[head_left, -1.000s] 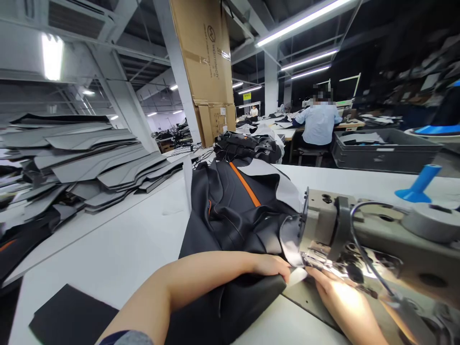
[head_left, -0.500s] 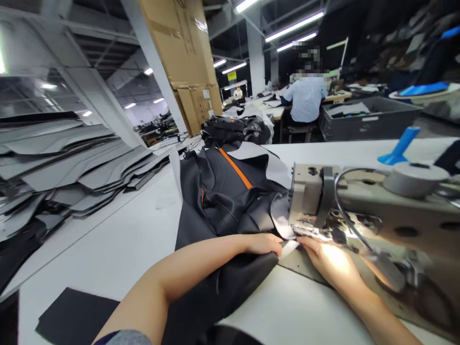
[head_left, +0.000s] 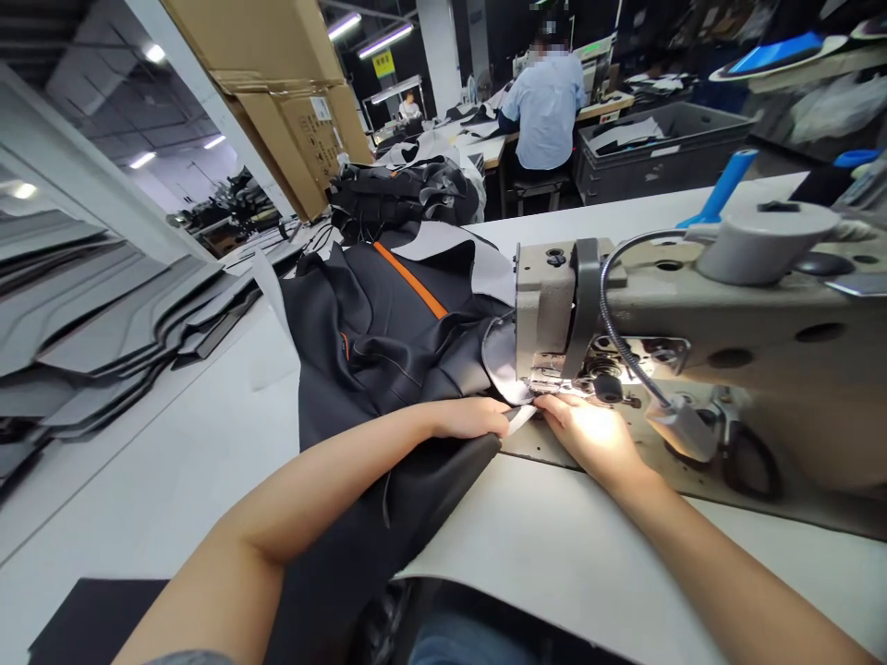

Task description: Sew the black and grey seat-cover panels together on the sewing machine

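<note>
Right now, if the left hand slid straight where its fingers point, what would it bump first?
Probably the right hand, whose fingertips sit just ahead of the left hand, below the sewing machine; depth is unclear.

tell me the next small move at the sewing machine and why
Probably slide the dark fabric a little under the foot of the sewing machine. The left hand rests on its folded edge and the right hand has fingertips on the edge right at the lit needle area, so both look set to feed it.
</note>
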Demonstrator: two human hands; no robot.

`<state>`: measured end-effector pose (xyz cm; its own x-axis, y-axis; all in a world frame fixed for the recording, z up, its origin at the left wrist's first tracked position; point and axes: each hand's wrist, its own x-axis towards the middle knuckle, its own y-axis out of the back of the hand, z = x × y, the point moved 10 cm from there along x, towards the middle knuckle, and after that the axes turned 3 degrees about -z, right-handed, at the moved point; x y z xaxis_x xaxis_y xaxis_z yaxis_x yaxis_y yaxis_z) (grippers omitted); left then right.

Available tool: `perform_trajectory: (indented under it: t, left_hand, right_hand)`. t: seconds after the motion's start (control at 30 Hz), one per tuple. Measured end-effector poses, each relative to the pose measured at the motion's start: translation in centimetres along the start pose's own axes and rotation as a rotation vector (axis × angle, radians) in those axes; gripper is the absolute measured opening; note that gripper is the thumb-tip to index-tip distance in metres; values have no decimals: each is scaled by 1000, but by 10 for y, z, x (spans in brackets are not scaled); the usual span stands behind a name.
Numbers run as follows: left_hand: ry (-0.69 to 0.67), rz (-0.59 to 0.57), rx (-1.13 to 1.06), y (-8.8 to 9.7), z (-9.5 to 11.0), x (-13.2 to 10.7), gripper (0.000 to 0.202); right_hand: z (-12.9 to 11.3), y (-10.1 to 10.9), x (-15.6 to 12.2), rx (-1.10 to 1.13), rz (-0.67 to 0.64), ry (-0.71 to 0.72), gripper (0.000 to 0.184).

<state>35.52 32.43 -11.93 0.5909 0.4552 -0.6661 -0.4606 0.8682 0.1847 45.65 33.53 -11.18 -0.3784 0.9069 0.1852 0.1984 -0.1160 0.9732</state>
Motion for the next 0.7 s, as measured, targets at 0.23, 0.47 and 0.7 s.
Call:
perform_trajectory:
  t: [0.23,0.47,0.7]
  left_hand:
    - [70,31,439,-8,40,4,10]
    - [-169,189,1153,-37,37,-12,34]
    - [-500,666,1727,-27,69,-24,22]
  right_hand:
    - [-18,6,6,-160,28,93,23]
    - [-54,24,-14,-281,111,356,17]
    - [-81,23,-53,-255,294,379,32]
